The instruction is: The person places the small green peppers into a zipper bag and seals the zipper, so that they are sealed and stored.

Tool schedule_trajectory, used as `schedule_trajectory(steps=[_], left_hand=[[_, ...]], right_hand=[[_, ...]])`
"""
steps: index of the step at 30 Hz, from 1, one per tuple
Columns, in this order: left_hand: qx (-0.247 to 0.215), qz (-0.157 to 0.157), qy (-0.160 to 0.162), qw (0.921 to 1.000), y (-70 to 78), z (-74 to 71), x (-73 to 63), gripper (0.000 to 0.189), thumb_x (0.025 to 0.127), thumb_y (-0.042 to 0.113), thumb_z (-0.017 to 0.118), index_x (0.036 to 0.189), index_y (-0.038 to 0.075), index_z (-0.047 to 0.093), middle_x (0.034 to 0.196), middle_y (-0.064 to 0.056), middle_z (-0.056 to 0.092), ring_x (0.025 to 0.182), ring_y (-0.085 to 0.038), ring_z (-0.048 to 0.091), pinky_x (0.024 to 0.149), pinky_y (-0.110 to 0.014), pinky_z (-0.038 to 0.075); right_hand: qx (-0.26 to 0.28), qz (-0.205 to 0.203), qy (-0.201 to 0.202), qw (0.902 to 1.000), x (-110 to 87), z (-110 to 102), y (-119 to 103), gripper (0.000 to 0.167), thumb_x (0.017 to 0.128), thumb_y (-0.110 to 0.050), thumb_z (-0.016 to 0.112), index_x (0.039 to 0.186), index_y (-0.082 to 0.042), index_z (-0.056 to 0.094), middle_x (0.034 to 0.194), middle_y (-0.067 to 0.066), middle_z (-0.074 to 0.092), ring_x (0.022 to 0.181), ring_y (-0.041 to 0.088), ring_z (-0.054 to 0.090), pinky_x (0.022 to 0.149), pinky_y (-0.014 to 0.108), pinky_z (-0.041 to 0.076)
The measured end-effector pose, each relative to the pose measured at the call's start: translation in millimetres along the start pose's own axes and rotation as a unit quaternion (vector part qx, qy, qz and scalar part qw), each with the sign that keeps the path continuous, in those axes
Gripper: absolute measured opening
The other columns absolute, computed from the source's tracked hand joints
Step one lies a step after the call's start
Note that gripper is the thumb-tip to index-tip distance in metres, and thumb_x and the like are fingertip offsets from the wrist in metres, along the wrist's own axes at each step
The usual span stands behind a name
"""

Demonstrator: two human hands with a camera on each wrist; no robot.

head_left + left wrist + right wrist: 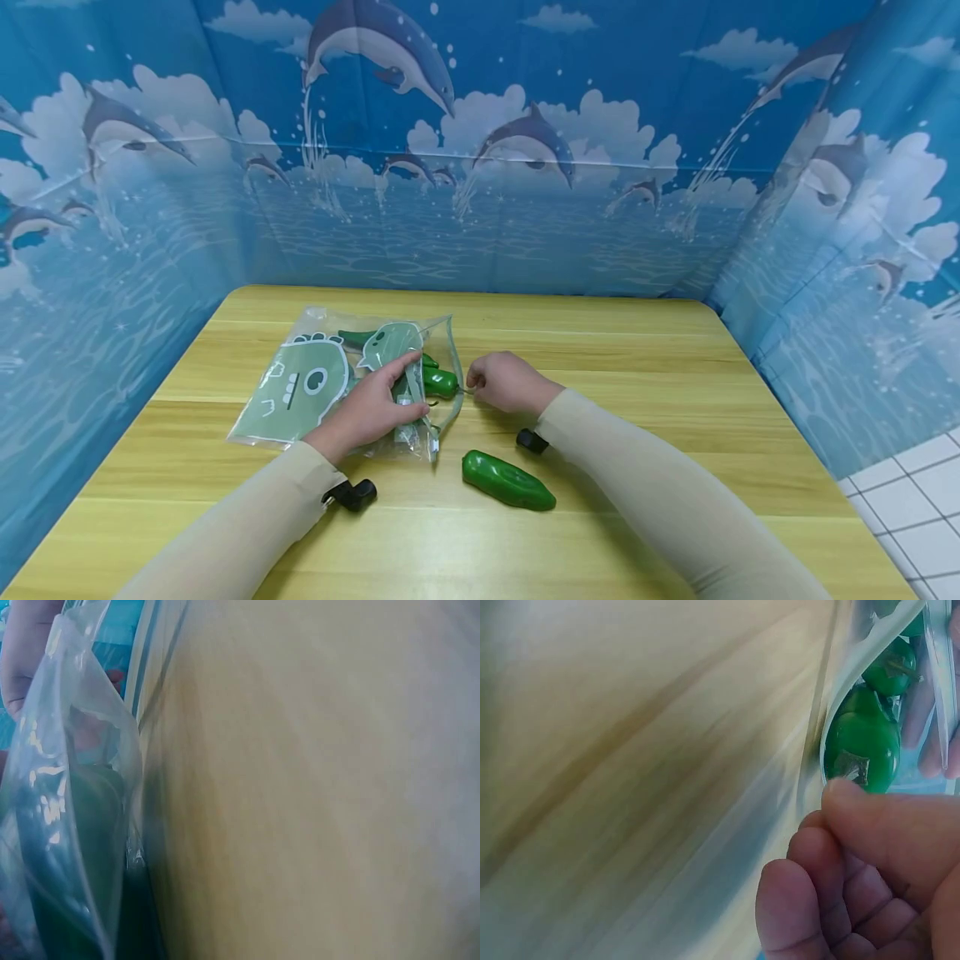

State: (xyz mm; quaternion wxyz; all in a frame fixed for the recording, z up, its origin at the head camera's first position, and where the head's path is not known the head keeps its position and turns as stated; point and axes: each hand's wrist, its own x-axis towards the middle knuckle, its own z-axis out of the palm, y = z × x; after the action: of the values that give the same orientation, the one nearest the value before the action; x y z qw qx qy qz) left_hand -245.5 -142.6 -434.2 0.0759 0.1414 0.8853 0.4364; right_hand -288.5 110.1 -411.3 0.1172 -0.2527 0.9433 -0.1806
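A clear zip bag [258, 408] with green dinosaur print lies on the table, its mouth facing right and held apart. My left hand [371, 412] grips the upper layer near the mouth, thumb and fingers spread around the plastic. At the mouth, my right hand [510, 383] pinches the stem of a glossy green pepper [441, 383], whose body sits inside the rim. The right wrist view shows the thumb against that pepper's stem end [853, 766]. Another green pepper [891, 667] with a stem lies farther in. In the left wrist view, crumpled plastic [52, 795] covers much of the hand.
A long, dented shiny green pepper [508, 481] lies on the wooden table [637, 358] in front of the bag, between my forearms. A dark green pointed item [356, 337] shows through the bag. A dolphin-print curtain [510, 225] hangs behind the table.
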Motion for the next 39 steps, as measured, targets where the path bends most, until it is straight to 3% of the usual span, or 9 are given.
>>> schedule_trajectory(steps=[9,20,27,31,35,39], left_hand=[[0.003,0.002,0.002,1.0000,0.1,-0.1,0.3,0.090,0.090,0.035,0.081,0.166,0.022,0.035,0.169,-0.010,0.039,0.156,-0.036,0.036,0.120,-0.062,0.039],[0.004,-0.005,-0.003,1.0000,2.6,-0.6,0.1,0.089,0.090,0.035,0.080,0.166,0.024,0.035,0.170,-0.009,0.037,0.157,-0.036,0.035,0.120,-0.062,0.039],[0.001,-0.009,-0.006,0.9999,1.8,0.0,0.0,0.090,0.091,0.036,0.081,0.166,0.024,0.034,0.171,-0.008,0.035,0.158,-0.037,0.033,0.120,-0.063,0.039],[0.001,-0.010,-0.006,0.9999,2.0,0.1,-0.3,0.090,0.091,0.036,0.081,0.166,0.024,0.034,0.171,-0.009,0.035,0.158,-0.037,0.033,0.120,-0.063,0.039],[0.002,-0.009,-0.006,0.9999,1.9,-0.3,-0.1,0.090,0.091,0.036,0.080,0.166,0.024,0.034,0.171,-0.009,0.036,0.158,-0.037,0.033,0.120,-0.063,0.038],[0.002,-0.006,-0.006,1.0000,1.2,-0.4,0.3,0.089,0.091,0.036,0.080,0.166,0.024,0.034,0.171,-0.009,0.036,0.158,-0.037,0.033,0.120,-0.063,0.038]], right_hand=[[-0.015,-0.024,-0.002,0.9996,5.0,3,-6,0.020,0.102,-0.009,0.067,0.115,-0.013,0.081,0.117,0.003,0.079,0.113,0.022,0.073,0.099,0.040,0.058],[-0.034,-0.051,0.008,0.9981,12.3,7,-15,0.026,0.104,-0.004,0.060,0.118,-0.011,0.080,0.120,0.006,0.079,0.119,0.026,0.072,0.106,0.042,0.056],[-0.031,-0.040,0.016,0.9986,14.2,9,-17,0.025,0.105,-0.007,0.060,0.123,-0.009,0.078,0.123,0.008,0.078,0.120,0.027,0.072,0.106,0.042,0.056],[-0.017,-0.011,0.019,0.9996,12.7,8,-14,0.017,0.103,-0.015,0.067,0.114,-0.009,0.079,0.109,0.006,0.079,0.101,0.021,0.073,0.094,0.038,0.059],[-0.017,0.013,0.015,0.9997,10.8,5,-11,0.014,0.101,-0.022,0.071,0.096,-0.013,0.080,0.084,-0.003,0.074,0.072,0.012,0.062,0.072,0.031,0.054],[-0.035,0.007,0.016,0.9992,11.9,5,-11,0.015,0.101,-0.022,0.071,0.093,-0.014,0.081,0.080,-0.004,0.073,0.068,0.011,0.059,0.069,0.030,0.053]])
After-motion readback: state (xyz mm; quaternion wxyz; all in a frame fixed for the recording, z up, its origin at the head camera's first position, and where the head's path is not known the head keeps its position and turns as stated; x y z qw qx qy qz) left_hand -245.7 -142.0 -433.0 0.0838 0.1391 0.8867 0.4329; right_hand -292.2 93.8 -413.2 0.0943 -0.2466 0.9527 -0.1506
